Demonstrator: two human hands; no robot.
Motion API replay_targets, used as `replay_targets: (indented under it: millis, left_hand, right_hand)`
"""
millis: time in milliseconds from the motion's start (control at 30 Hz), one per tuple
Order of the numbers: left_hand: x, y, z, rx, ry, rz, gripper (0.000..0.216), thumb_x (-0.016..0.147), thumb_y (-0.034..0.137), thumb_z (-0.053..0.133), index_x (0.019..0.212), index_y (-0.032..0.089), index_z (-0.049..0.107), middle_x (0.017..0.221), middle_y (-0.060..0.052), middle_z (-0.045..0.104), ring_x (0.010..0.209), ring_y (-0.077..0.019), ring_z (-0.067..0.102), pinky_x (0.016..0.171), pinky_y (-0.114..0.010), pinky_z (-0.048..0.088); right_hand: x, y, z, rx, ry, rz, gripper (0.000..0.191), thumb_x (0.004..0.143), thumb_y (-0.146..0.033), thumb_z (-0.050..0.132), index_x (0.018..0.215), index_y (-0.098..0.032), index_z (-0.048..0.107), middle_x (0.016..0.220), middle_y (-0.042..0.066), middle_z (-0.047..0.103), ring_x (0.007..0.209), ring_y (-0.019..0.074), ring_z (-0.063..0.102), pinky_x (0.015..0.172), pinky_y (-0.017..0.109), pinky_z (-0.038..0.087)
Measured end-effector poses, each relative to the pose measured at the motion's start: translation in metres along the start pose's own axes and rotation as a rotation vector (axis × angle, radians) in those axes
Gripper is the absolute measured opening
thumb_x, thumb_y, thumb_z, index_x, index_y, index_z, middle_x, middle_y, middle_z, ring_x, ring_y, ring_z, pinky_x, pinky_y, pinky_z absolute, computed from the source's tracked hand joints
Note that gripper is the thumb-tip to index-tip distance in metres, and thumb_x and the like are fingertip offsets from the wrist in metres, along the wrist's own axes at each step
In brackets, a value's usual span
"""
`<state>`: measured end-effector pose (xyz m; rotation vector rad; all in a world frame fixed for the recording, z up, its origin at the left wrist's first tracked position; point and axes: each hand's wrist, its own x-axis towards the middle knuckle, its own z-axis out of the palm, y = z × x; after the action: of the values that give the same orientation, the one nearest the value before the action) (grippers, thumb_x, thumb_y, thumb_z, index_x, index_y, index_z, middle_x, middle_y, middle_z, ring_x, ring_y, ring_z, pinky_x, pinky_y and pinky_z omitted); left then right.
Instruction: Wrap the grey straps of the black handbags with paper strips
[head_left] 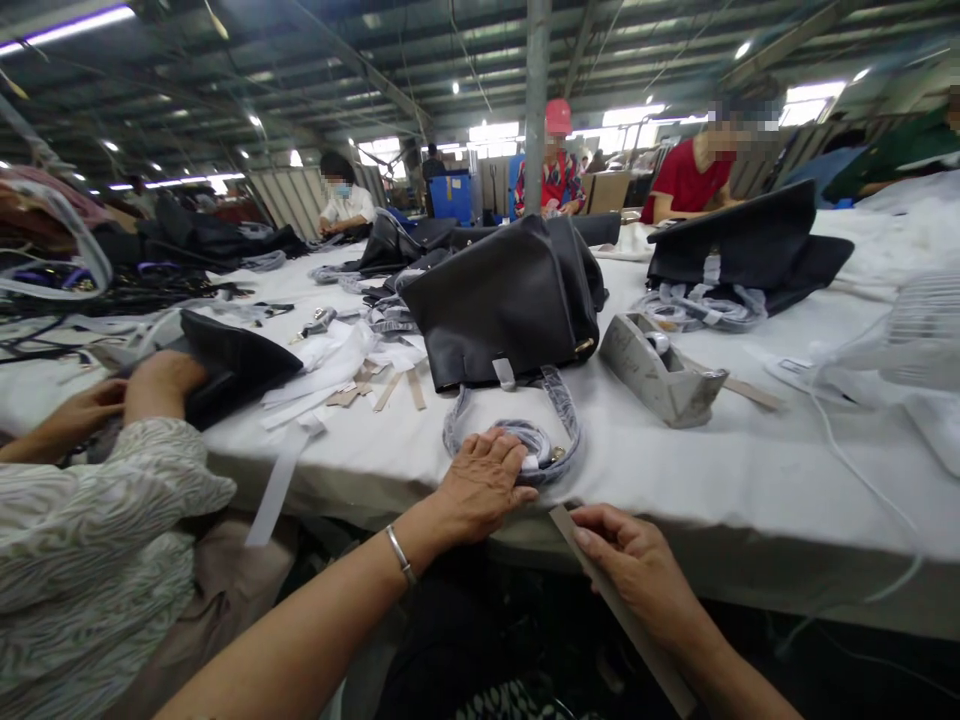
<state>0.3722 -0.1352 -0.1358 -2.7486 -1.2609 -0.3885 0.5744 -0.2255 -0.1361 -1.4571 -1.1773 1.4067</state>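
Observation:
My left hand (484, 480) lies with its fingers stretched over the plastic-wrapped strap (566, 410) at the table's front edge. That strap belongs to a black handbag (502, 310) lying just beyond, with a small white wrapped tab (504, 373) on its near side. A metal clasp shows beside the coiled part of the strap. My right hand (626, 555) pinches a long greyish-brown cardboard strip (626, 625) near its upper end, in front of the table edge. The strip slants down toward the bottom of the view.
A grey tape dispenser (660, 370) stands right of the bag. White paper and brown strips (375, 385) lie to the left. Another black bag (735, 250) sits at the right near a white fan (907, 340). At left, a co-worker's hands (150, 390) handle a black bag.

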Motion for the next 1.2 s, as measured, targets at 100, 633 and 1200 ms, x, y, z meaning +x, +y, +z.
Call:
replay_targets:
  millis: [100,633,1200]
  left_hand:
    - [0.0,0.002,0.002,-0.009,0.005,-0.039,0.04,0.094,0.046,0.048,0.124,0.02,0.051,0.133,-0.006,0.051,0.13,-0.0277,0.036,0.106,-0.045,0.031]
    - [0.004,0.003,0.0,-0.051,-0.091,-0.04,0.038,0.09,0.028,0.053,0.128,0.021,0.052,0.127,-0.007,0.054,0.121,-0.0304,0.039,0.103,-0.048,0.034]
    - [0.018,-0.033,-0.029,-0.563,-0.037,0.024,0.032,0.094,0.041,0.047,0.108,0.019,0.065,0.089,-0.005,0.059,0.094,-0.0223,0.045,0.09,-0.036,0.036]
  right_hand:
    - [-0.001,0.003,0.004,-0.001,-0.017,-0.038,0.037,0.071,-0.047,0.066,0.09,-0.016,0.07,0.068,0.001,0.063,0.054,0.0113,0.05,0.049,0.021,0.041]
    - [0.011,0.006,0.01,0.141,0.077,-0.078,0.041,0.068,-0.044,0.065,0.096,-0.013,0.067,0.073,0.003,0.065,0.055,0.0113,0.052,0.051,0.023,0.043]
    - [0.074,-0.039,0.033,0.175,0.042,-0.079,0.01,0.06,-0.02,0.066,0.067,-0.013,0.065,0.048,-0.003,0.054,0.041,0.0091,0.045,0.044,0.022,0.039]
